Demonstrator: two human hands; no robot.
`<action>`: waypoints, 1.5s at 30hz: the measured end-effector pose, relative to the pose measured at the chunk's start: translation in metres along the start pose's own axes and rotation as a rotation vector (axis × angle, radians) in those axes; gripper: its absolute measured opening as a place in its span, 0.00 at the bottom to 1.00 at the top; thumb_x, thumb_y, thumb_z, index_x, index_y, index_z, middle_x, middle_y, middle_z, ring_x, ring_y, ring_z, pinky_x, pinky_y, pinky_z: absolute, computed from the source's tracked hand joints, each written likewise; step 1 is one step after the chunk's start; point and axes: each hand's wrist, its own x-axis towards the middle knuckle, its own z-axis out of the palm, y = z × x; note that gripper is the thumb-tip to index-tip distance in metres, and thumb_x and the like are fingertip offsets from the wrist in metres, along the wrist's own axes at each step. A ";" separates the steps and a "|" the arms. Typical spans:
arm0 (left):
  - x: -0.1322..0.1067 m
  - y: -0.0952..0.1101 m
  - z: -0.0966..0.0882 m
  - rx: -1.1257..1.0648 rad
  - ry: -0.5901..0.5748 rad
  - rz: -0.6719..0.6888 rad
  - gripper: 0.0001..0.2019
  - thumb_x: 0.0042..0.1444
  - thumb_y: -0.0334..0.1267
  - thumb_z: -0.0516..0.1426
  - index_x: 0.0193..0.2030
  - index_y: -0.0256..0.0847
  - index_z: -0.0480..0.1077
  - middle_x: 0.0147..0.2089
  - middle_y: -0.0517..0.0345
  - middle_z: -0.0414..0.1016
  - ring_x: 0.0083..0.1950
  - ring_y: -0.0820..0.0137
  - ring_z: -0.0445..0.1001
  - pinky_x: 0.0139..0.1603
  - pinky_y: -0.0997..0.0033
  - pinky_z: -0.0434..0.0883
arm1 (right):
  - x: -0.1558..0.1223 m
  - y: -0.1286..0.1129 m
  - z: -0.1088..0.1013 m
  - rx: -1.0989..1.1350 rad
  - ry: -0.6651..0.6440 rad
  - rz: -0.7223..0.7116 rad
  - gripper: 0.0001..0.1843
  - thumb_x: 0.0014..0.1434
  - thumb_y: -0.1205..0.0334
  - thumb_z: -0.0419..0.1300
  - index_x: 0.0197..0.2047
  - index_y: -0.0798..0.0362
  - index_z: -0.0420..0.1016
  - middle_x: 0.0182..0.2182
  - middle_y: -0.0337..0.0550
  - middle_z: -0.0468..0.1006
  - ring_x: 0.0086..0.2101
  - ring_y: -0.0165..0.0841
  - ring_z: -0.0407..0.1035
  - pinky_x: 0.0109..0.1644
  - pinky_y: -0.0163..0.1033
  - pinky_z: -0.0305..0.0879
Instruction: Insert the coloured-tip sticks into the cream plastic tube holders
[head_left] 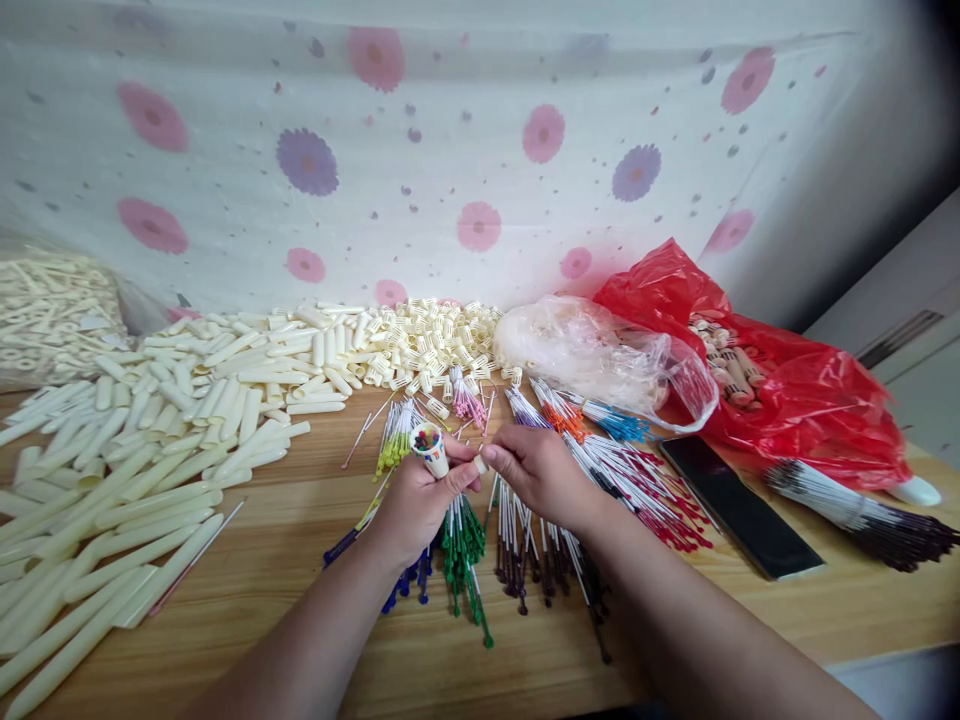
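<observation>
My left hand [416, 500] is closed around a short cream tube [431, 450] held upright, its open end filled with coloured stick tips. My right hand [536, 470] is beside it, fingers pinched on something small and pale at the tube's side; I cannot make out what. Both hands hover over bundles of white sticks with coloured tips on the wooden table [480, 650]: green ones [465, 550], dark purple ones [529, 555], blue ones [405, 585] and red ones [652, 490]. More yellow-tipped [396, 440] and pink-tipped sticks [466, 395] lie just beyond.
Long cream tubes [97, 520] cover the left of the table, short ribbed cream pieces [431, 345] the back. A clear plastic bag [600, 355] and a red plastic bag [795, 390] sit at right, with a black flat slab [739, 510] and a dark-tipped stick bundle [870, 515]. A flowered cloth [450, 150] hangs behind.
</observation>
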 end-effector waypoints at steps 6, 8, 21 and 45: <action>0.000 0.000 0.001 0.004 0.023 -0.030 0.11 0.51 0.43 0.63 0.34 0.38 0.71 0.26 0.61 0.73 0.30 0.71 0.71 0.34 0.72 0.67 | 0.001 -0.001 -0.003 -0.037 -0.012 0.011 0.14 0.64 0.61 0.50 0.27 0.53 0.65 0.24 0.38 0.67 0.26 0.28 0.60 0.30 0.33 0.54; 0.000 0.001 0.001 0.005 0.025 -0.028 0.11 0.51 0.43 0.63 0.34 0.38 0.71 0.26 0.61 0.73 0.30 0.71 0.71 0.34 0.72 0.67 | 0.001 -0.001 -0.003 -0.034 -0.018 0.012 0.14 0.65 0.60 0.50 0.28 0.53 0.65 0.24 0.38 0.67 0.26 0.28 0.61 0.30 0.33 0.54; 0.000 0.001 0.002 0.023 0.017 -0.021 0.10 0.51 0.42 0.62 0.34 0.38 0.71 0.26 0.61 0.72 0.30 0.72 0.71 0.33 0.72 0.66 | 0.000 -0.002 -0.001 -0.035 -0.037 0.012 0.12 0.64 0.62 0.50 0.28 0.53 0.63 0.26 0.39 0.68 0.28 0.29 0.62 0.31 0.33 0.56; 0.006 -0.004 -0.009 0.459 0.219 0.203 0.12 0.51 0.29 0.56 0.41 0.44 0.76 0.39 0.56 0.80 0.40 0.64 0.76 0.43 0.67 0.69 | -0.014 -0.023 -0.030 0.057 0.541 -0.132 0.04 0.58 0.66 0.60 0.31 0.49 0.71 0.26 0.39 0.74 0.27 0.31 0.68 0.31 0.38 0.63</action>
